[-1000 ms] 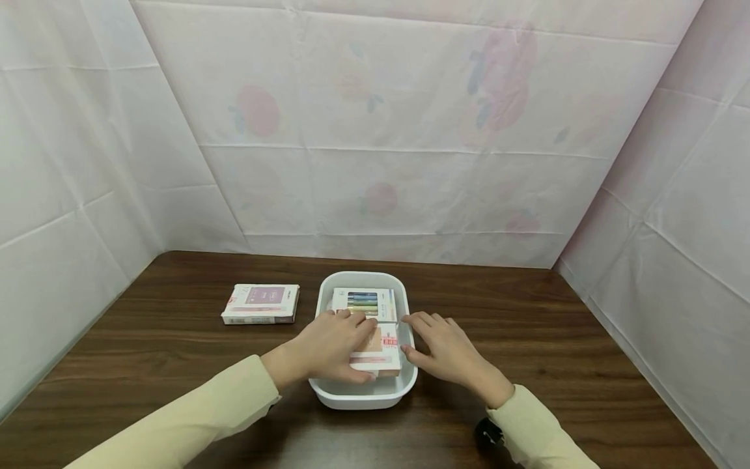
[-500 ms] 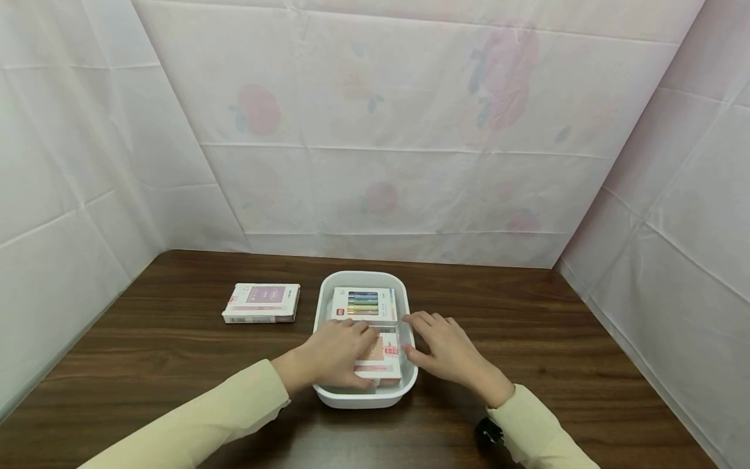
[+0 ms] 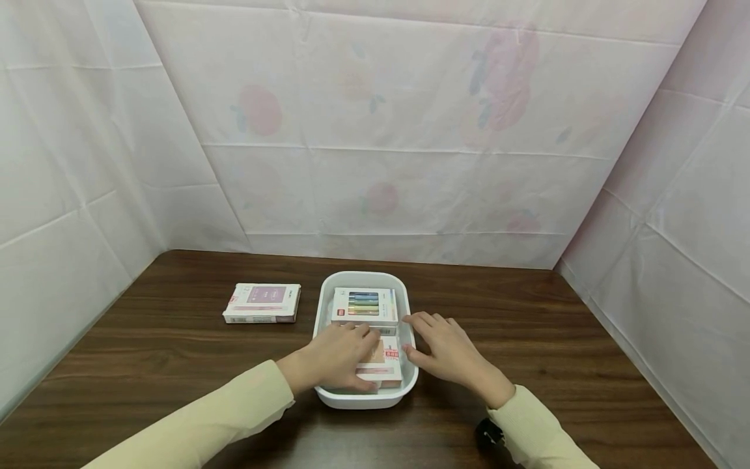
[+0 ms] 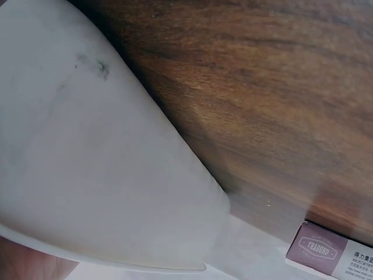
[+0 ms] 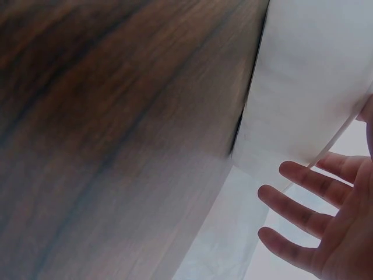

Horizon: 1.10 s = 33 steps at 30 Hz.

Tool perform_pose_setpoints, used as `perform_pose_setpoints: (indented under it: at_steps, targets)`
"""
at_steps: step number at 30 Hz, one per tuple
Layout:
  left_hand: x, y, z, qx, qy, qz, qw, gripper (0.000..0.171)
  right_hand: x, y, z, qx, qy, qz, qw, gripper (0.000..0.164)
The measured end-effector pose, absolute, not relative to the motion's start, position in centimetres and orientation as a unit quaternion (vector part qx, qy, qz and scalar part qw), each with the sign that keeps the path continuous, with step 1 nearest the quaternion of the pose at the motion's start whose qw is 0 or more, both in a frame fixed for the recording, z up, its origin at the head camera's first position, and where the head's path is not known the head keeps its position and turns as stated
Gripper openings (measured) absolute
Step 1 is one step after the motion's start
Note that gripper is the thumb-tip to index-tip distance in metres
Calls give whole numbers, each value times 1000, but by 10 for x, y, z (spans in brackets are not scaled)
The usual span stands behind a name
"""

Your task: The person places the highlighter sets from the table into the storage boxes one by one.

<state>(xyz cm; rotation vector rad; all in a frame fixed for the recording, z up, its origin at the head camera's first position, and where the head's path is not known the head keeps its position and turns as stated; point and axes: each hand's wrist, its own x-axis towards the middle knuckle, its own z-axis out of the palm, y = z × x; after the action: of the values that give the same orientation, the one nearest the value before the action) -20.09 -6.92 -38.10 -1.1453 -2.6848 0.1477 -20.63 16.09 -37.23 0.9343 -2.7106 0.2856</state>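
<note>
My left hand (image 3: pixel 340 355) lies over the white pen box (image 3: pixel 383 372) with a peach label, inside the front half of a white plastic bin (image 3: pixel 363 403). Its fingers reach the box's far edge and the thumb sits along the near edge, pinching it between them. Behind it in the bin lies a white box of coloured pens (image 3: pixel 383 303) with a window. My right hand (image 3: pixel 446 350) is at the bin's right rim, fingers spread and loosely bent; the right wrist view shows these fingers (image 5: pixel 294 210) beside the bin's outer wall (image 5: pixel 297 87). In the left wrist view the bin wall hides most of the left hand.
Left of the bin, another white pen box (image 3: pixel 265 303) with a purple label lies flat on the dark wood table (image 3: pixel 510 312). A pale printed cloth (image 3: pixel 375 130) hangs behind the table and along both sides.
My left hand and the peach-labelled box have shifted slightly toward me and to the right, uncovering more of the windowed box. The right hand has stayed in place.
</note>
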Motion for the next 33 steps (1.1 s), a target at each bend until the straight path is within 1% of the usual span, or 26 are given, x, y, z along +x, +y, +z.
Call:
perform_pose_setpoints:
  at_steps: [6,20,23,26,33]
  targets:
    - [-202,-68,-383,-391,-912,53,110,70,-207,161,-374,321,-932,97,134,43]
    - [-201,-72,-381,-399,-909,42,112,74,-207,160,-374,318,-934,94,135,43]
    - [-201,-73,-378,-405,-906,39,119,74,-208,160,-374,319,-933,96,136,43]
    - [-201,-75,-373,-411,-901,39,131,72,-207,160,-374,320,-933,97,136,43]
    - [-202,-80,-360,-414,-897,40,148,59,-207,161,-374,314,-935,103,129,43]
